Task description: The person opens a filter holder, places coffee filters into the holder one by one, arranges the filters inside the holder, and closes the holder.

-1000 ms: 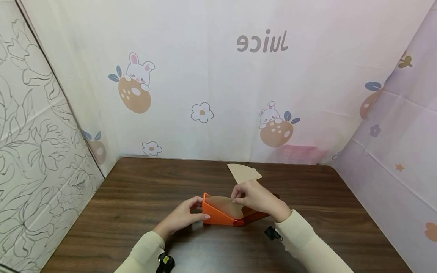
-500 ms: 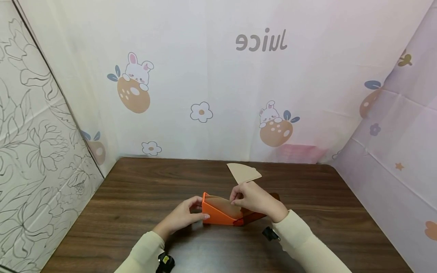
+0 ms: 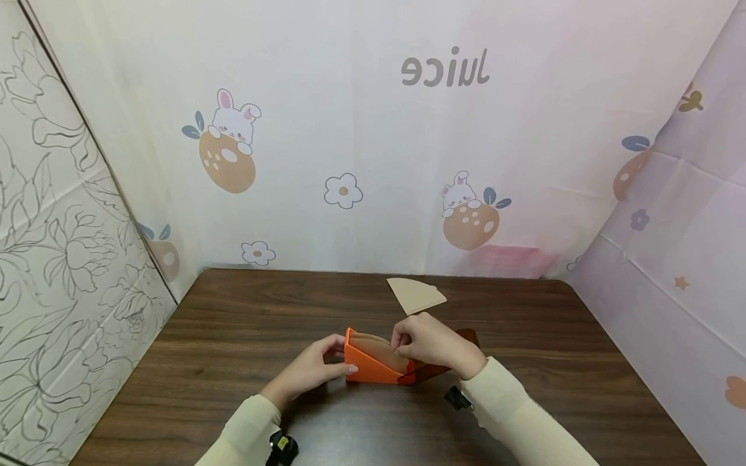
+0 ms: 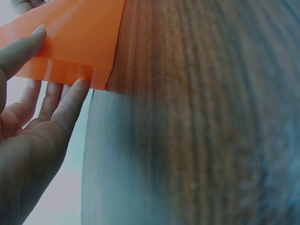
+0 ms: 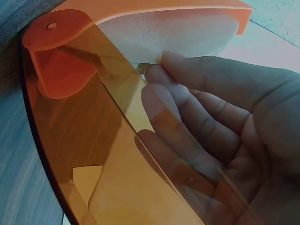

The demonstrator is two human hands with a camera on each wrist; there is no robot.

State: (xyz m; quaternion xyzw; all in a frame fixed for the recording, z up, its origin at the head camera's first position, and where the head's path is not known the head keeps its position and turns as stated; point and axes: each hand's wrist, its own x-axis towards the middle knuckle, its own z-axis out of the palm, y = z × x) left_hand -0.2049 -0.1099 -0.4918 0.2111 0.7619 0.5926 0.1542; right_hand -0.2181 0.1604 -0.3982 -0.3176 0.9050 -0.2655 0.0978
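An orange coffee filter holder (image 3: pixel 370 367) stands on the table, its translucent brown lid (image 5: pixel 65 122) swung out to the right. My left hand (image 3: pixel 311 367) grips the holder's left end, thumb on the front wall (image 4: pixel 79 40) and the other fingers at the end and behind. Tan paper coffee filters (image 3: pixel 377 349) fill the inside, their rounded edges showing above the sloping rim. My right hand (image 3: pixel 431 343) pinches the edge of a paper filter (image 5: pixel 173 35) between thumb and index finger at the right side of the opening. The lid partly covers its lower fingers in the right wrist view.
Beyond the holder, another fan-shaped paper filter (image 3: pixel 416 295) lies flat near the back of the brown wooden table (image 3: pixel 245 310). A printed curtain (image 3: pixel 350 129) hangs behind the table, with patterned sheets at both sides.
My right hand has shifted slightly left and down, and the pinched paper filter sits lower and further left in the holder. The left hand has stayed in place.
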